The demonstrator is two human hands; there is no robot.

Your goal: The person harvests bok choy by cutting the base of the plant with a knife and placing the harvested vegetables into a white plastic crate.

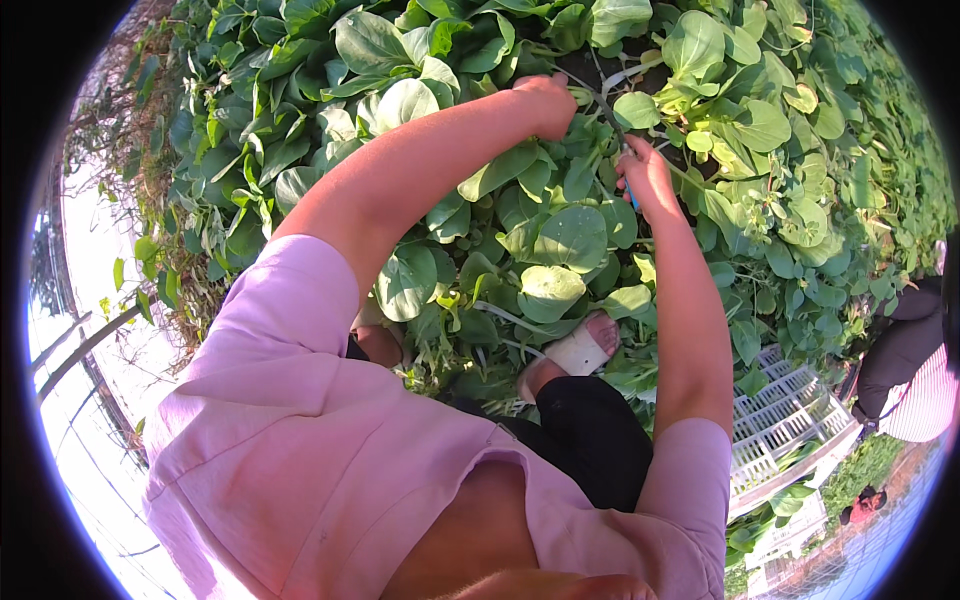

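Observation:
My right hand [646, 176] grips the blue handle [632, 196] of a sickle. Its thin, dark curved blade [600, 101] reaches up and left over a patch of bare soil, passing just right of my left hand [546, 106]. That left hand is curled into a fist around a leafy green plant [582, 95], whose pale stalks show at the right side of the fist. The fingertips are mostly hidden. Broad-leaved greens [571, 238] grow densely below both hands, and a paler yellow-green clump [739, 124] stands to the right.
My foot in a pale sandal [581, 349] is planted among the greens. White slatted plastic crates [780, 427] stand at the lower right, with leaves in them. Another person [904, 360] is bent over at the right rim. Metal hoops [90, 349] arch along the left.

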